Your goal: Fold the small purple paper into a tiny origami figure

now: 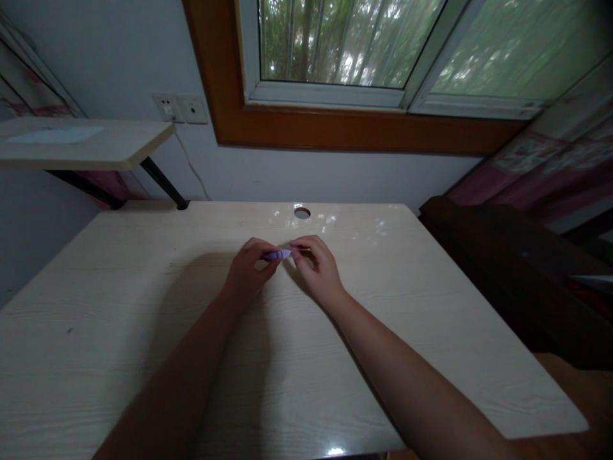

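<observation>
A small light-purple object (284, 254), pointed at its right end and darker toward the left, is held between my two hands just above the tabletop. It may be folded paper, but it is too small to be sure. My left hand (249, 265) pinches its left end between thumb and fingers, which cover that part. From the other side, the thumb and forefinger of my right hand (317, 263) close on the pointed tip. Both hands are over the far middle of the pale wood-grain table (306, 358), with a soft shadow to their left.
Behind the hands, a round cable hole (302, 213) pierces the table near its back edge. A raised shelf (143, 144) on black legs stands at the back left, by wall sockets (179, 108) with a white cord. Dark furniture (517, 268) stands beyond the right edge, below a window.
</observation>
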`<state>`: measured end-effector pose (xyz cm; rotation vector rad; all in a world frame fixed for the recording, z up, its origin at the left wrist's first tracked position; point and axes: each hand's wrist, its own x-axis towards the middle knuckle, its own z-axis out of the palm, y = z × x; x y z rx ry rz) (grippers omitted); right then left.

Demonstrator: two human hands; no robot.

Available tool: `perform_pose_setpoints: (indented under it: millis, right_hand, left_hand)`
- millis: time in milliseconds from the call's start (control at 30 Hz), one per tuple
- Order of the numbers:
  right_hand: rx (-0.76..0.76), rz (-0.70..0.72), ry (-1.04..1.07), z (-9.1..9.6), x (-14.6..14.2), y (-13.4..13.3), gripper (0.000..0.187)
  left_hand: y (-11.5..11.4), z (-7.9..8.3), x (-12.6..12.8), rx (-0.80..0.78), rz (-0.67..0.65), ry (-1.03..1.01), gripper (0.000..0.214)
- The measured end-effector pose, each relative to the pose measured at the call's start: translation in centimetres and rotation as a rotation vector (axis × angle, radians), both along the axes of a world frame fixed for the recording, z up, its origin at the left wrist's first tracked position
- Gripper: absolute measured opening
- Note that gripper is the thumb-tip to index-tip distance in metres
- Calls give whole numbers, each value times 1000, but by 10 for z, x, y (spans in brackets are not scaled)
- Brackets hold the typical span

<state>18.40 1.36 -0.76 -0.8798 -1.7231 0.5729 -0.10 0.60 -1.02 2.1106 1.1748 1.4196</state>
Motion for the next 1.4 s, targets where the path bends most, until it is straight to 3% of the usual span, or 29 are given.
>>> perform_pose_setpoints:
  millis: [100, 267, 833, 1067, 1400]
  right_hand:
    - [-73, 56, -19, -4, -1, 1, 21]
    - [-71, 83, -36, -5, -2, 0, 13]
    - [-124, 59, 46, -5, -2, -1, 10]
    - [-181, 85, 105, -7, -1, 1, 9]
    - [-298, 179, 243, -5, -2, 2, 6]
  left_hand:
    - [0, -1, 0, 53, 5, 54, 15]
    - [0, 0, 1, 67, -2, 29, 14]
    - [-3, 2, 4, 42, 13, -10, 15]
    - [-3, 4, 0, -155, 27, -191, 15]
    - [5, -7, -2, -417, -104, -355, 26]
